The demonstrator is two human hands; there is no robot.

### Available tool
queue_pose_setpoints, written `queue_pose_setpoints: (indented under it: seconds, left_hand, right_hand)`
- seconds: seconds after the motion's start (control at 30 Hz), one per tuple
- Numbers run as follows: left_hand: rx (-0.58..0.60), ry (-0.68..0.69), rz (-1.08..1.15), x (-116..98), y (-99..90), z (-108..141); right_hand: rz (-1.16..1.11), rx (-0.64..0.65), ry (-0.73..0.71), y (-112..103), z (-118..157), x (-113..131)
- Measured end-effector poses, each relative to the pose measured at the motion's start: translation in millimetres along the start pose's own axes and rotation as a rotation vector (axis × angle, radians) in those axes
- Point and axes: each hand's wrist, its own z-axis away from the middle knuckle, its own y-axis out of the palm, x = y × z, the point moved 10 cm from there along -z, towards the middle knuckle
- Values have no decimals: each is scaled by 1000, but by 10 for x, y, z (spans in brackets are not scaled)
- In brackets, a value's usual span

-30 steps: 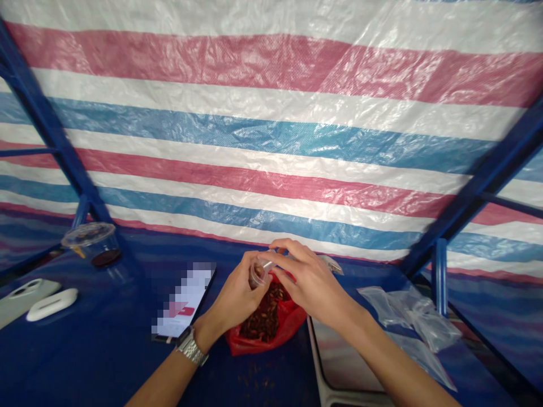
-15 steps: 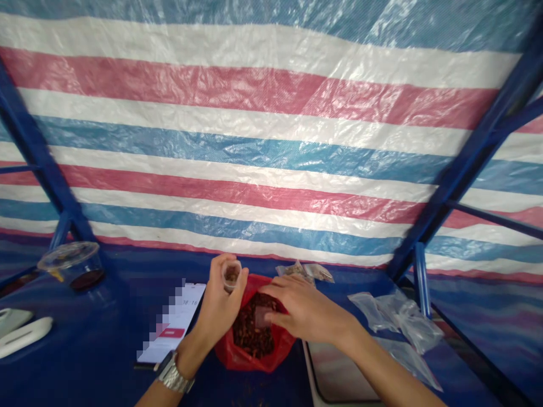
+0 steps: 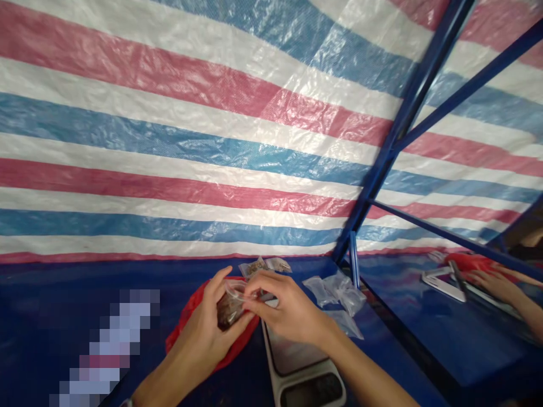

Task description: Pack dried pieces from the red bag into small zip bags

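Over the red bag [image 3: 186, 327] of dark brown pieces, my left hand [image 3: 214, 319] is wrapped round a small clear cup [image 3: 235, 289]. The thumb and fingers of my right hand [image 3: 284, 308] are pinched together at the cup's rim; whatever they hold is too small to make out. Both hands cover much of the bag's opening. Beside the bag, partly under my right forearm, lies a white scale [image 3: 297, 353] with a dark display.
Small filled bags [image 3: 278, 264] lie behind my hands. Clear plastic bags [image 3: 339, 291] are to the right, near a blue metal post [image 3: 373, 169]. A blurred-out phone [image 3: 110, 350] lies left. At far right a person's hand [image 3: 498, 285] is near another phone [image 3: 443, 284].
The view has turned right. My right hand has come up out of the red bag to the cup's rim. The scale's display and the other person's hand have come into view.
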Motion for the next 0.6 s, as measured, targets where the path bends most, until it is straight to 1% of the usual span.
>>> queue_pose_setpoints:
  seconds: [0.07, 0.13, 0.23, 0.3, 0.37, 0.43, 0.5, 0.6]
  left_hand:
    - [81, 2, -53, -50, 76, -4]
    - [131, 8, -131, -72, 99, -10]
    - [143, 49, -239, -84, 71, -25]
    - [142, 93, -303, -89, 58, -31]
    - [142, 135, -351, -91, 60, -30]
    - [136, 176, -388, -97, 68, -23]
    - [117, 209, -428, -100, 63, -12]
    - [80, 259, -474, -111, 30, 9]
  right_hand:
    - [-79, -56, 40, -156, 133, -184]
    - [-109, -127, 105, -351, 271, -417]
    - [-124, -179, 266, -629, 482, -827]
    - [-128, -76, 350, -679, 597, -1045]
    - [-173, 80, 418, -630, 704, -1201]
    - [-203, 202, 457, -569, 787, -1281]
    - [-164, 253, 448, -554, 813, -1289]
    - [-67, 230, 394, -604, 779, -1239]
